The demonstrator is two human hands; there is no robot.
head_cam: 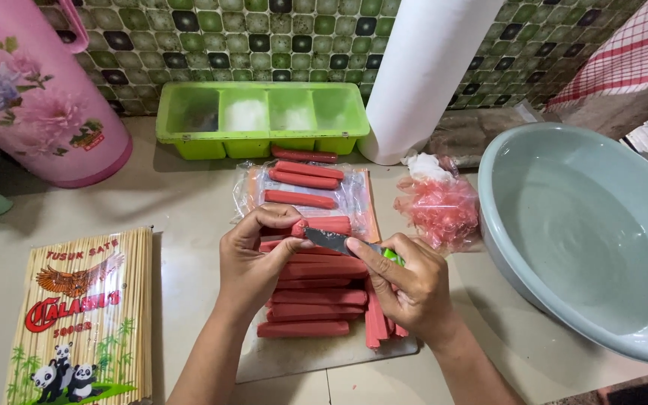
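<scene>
My left hand (253, 259) pinches one red sausage (324, 224) at its left end, above a stack of red sausages (316, 296) lying on a pale cutting board (294, 358). My right hand (410, 285) grips a small knife (330, 240) with a green handle; the blade tip touches the held sausage. Three more sausages (301, 180) lie on a clear plastic wrapper (358, 196) behind the stack.
A green divided tray (260, 116) stands at the back, a white paper roll (421, 75) beside it. A large pale bowl (586, 225) sits at right, crumpled red plastic (440, 206) near it. A packet of bamboo skewers (84, 319) lies at left, a pink flask (35, 90) behind it.
</scene>
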